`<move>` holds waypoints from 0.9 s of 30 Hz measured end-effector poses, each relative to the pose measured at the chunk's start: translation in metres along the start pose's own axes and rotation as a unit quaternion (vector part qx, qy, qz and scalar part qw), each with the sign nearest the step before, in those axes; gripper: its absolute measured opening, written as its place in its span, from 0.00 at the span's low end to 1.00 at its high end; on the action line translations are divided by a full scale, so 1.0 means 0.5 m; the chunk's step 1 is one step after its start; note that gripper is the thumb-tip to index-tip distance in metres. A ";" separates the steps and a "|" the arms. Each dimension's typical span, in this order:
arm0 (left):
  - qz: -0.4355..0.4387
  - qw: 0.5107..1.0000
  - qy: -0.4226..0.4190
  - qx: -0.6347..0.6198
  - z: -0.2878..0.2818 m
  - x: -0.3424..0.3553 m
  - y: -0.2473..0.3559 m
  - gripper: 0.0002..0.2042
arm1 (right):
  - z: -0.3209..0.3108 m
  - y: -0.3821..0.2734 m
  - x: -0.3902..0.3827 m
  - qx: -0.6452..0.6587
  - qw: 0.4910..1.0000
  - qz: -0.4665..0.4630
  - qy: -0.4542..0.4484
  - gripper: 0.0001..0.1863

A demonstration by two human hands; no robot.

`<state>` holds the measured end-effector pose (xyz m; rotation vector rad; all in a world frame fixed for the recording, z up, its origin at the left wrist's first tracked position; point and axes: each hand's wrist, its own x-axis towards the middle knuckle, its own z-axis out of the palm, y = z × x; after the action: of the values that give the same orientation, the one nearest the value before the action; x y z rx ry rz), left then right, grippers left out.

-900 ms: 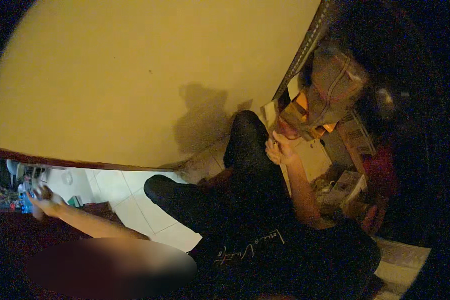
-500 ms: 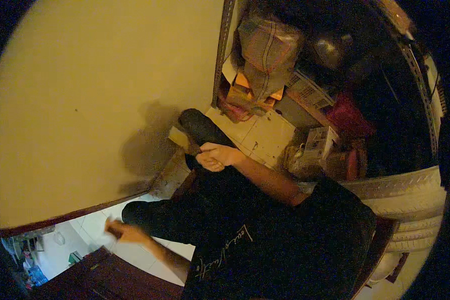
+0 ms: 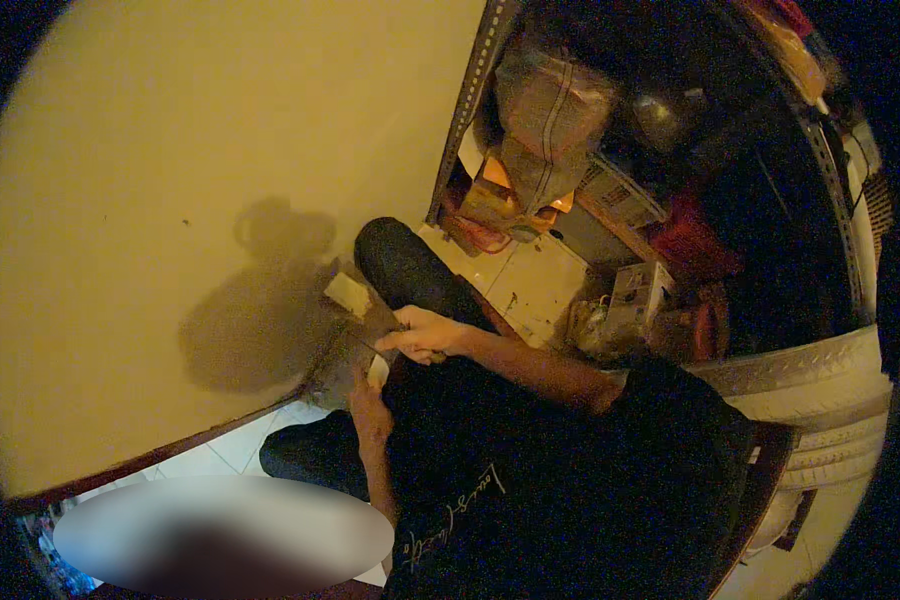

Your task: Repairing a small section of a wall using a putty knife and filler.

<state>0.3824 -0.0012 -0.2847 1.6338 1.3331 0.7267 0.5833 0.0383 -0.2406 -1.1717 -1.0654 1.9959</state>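
My left hand (image 3: 371, 408) is closed around a small pale piece (image 3: 378, 371), which sticks up from its fingertips above my lap. Just above it, my right hand (image 3: 426, 334) is closed, with its fingers toward the left hand. A thin dark line runs out from the right fingers toward the wall; what this hand grips is too dark to make out. Both hands are close together between my bent knees, in dark trousers (image 3: 410, 265). A pale yellow patch (image 3: 348, 296) shows beside my right knee, near the wall; I cannot tell whether it is floor or an object.
A plain yellowish wall (image 3: 170, 200) rises on the left, carrying shadows. Beyond my right knee are a zipped bag (image 3: 555, 110), a plastic crate (image 3: 622, 192), a white box (image 3: 638, 290) and a red cloth (image 3: 695, 240). Stacked pale ridged items (image 3: 810, 380) stand at the right.
My left hand has come from the far left, over the bright floor, to just below my right hand, and a pale piece now shows in it. The view has shifted slightly.
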 end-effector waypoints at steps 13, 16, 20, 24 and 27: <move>0.034 0.984 0.046 0.169 0.066 0.086 0.129 0.23 | -0.079 -0.072 -0.047 -0.072 0.997 -0.025 -0.026 0.22; 0.047 0.969 -0.001 0.244 0.076 0.141 0.157 0.21 | -0.136 -0.106 -0.073 -0.072 0.997 0.001 -0.007 0.22; 0.147 0.962 -0.020 0.230 0.134 0.208 0.216 0.21 | -0.226 -0.087 -0.085 -0.099 0.995 -0.005 0.029 0.23; 0.165 0.968 -0.010 0.189 0.151 0.229 0.223 0.23 | -0.305 -0.057 -0.098 -0.131 0.981 -0.082 0.119 0.23; 0.131 0.989 0.007 0.068 0.134 0.229 0.252 0.25 | -0.392 -0.087 -0.145 -0.167 0.943 -0.140 0.251 0.19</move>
<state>0.5251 0.0866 -0.2119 1.9423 1.2127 0.8178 0.7941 0.0698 -0.2300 -1.5013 -1.2357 1.2314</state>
